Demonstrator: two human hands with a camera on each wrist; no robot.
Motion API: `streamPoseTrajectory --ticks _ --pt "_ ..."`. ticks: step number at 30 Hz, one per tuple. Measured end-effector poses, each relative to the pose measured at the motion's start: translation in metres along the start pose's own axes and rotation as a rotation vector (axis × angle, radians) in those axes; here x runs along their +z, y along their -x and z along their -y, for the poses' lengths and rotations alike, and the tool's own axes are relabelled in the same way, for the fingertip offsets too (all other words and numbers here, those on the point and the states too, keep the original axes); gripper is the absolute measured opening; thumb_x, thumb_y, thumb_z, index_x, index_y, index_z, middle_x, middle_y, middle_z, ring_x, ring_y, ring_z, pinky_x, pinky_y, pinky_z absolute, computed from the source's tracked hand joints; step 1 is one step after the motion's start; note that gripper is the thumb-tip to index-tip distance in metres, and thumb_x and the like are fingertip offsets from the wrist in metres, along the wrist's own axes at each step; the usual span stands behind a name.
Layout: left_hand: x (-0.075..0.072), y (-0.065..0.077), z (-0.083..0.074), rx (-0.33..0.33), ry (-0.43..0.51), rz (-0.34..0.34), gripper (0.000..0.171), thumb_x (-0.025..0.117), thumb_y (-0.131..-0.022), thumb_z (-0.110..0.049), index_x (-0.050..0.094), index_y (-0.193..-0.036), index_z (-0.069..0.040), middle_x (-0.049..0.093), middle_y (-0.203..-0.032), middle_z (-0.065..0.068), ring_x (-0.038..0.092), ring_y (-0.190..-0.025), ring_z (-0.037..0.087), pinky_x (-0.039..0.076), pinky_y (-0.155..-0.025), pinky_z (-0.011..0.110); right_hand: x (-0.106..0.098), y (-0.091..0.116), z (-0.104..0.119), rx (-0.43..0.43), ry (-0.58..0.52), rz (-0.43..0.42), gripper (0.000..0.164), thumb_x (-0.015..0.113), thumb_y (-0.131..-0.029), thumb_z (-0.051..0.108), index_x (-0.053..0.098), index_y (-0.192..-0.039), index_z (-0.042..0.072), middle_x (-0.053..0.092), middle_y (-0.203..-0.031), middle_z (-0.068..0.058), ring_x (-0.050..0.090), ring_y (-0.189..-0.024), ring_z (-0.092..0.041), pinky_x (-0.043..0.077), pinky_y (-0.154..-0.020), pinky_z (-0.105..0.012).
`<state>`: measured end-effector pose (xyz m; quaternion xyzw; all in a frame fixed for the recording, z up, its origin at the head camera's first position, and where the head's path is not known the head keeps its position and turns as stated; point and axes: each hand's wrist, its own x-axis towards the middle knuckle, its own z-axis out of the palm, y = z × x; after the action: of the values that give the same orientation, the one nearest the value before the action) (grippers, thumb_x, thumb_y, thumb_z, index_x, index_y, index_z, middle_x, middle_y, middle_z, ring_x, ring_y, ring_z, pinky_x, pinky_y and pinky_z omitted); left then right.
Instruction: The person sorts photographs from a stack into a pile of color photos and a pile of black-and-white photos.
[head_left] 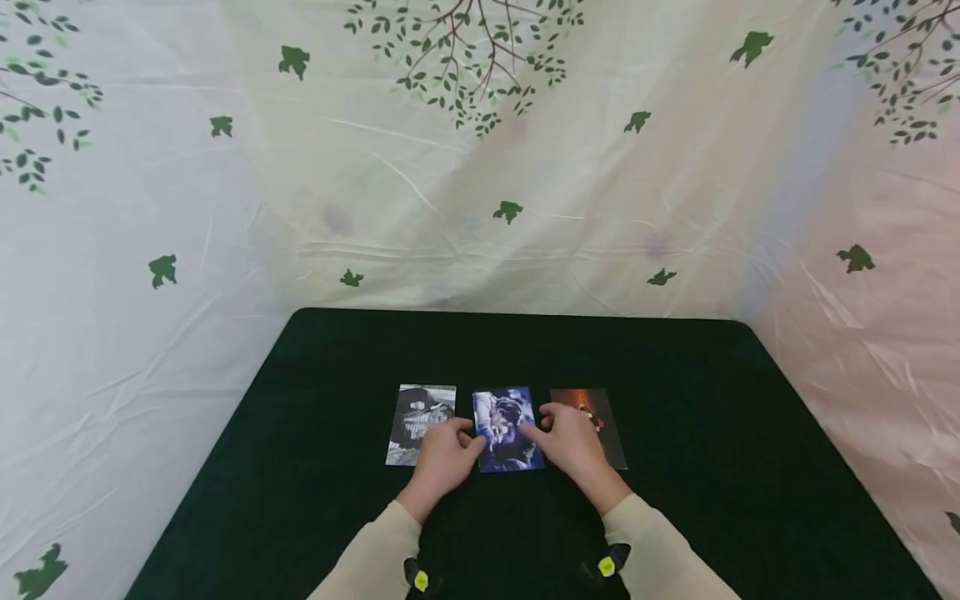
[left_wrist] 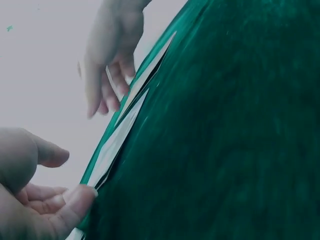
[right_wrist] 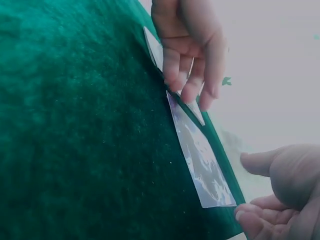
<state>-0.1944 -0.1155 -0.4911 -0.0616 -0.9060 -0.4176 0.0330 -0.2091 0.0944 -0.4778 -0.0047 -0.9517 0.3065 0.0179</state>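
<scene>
Three picture cards lie in a row on the dark green tabletop. The middle blue-purple card (head_left: 507,429) is between the two hands. My left hand (head_left: 444,458) is at its left edge, overlapping the lower right of the black-and-white card (head_left: 412,417). Over on the other side, my right hand (head_left: 573,442) has its thumb at the middle card's right edge and partly covers the dark card with an orange glow (head_left: 609,429). Fingers of both hands are loosely bent. In the right wrist view the glossy middle card (right_wrist: 200,155) lies by the right fingertips; firm contact is unclear.
The green cloth-covered table (head_left: 675,367) extends around the cards on all sides. Behind and beside it hangs a pale curtain (head_left: 420,183) printed with leaves and branches. Each cream sleeve carries a dark wrist strap with a yellow tag.
</scene>
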Motion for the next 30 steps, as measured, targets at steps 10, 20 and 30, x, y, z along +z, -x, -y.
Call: streamPoseTrajectory --ticks 10,20,30 --pt "0.008 -0.003 -0.007 -0.008 -0.079 -0.005 0.031 0.072 -0.085 -0.023 0.070 -0.103 0.003 0.063 -0.070 -0.001 0.052 -0.060 0.009 0.044 -0.056 0.029 0.019 -0.007 0.003 0.024 0.033 0.031 0.052 0.076 -0.079 0.044 0.068 -0.110 0.003 0.062 -0.079 -0.003 0.053 -0.064 -0.015 0.043 -0.056 -0.031" --pt "0.020 0.006 -0.004 0.022 -0.134 -0.016 0.032 0.072 -0.085 -0.023 0.070 -0.099 0.006 0.056 -0.064 0.000 0.048 -0.059 0.012 0.039 -0.053 0.028 0.030 0.001 0.001 0.025 0.046 -0.013 0.056 0.080 -0.075 0.041 0.067 -0.113 0.002 0.066 -0.089 -0.007 0.056 -0.072 -0.016 0.048 -0.065 -0.038" --pt "0.022 0.005 -0.006 0.014 -0.169 -0.019 0.038 0.072 -0.085 -0.025 0.068 -0.104 0.008 0.063 -0.084 0.012 0.057 -0.076 0.020 0.048 -0.066 0.038 0.034 -0.001 0.002 0.030 0.042 -0.042 0.058 0.083 -0.074 0.036 0.064 -0.115 0.001 0.063 -0.090 -0.008 0.057 -0.076 -0.019 0.048 -0.066 -0.039"
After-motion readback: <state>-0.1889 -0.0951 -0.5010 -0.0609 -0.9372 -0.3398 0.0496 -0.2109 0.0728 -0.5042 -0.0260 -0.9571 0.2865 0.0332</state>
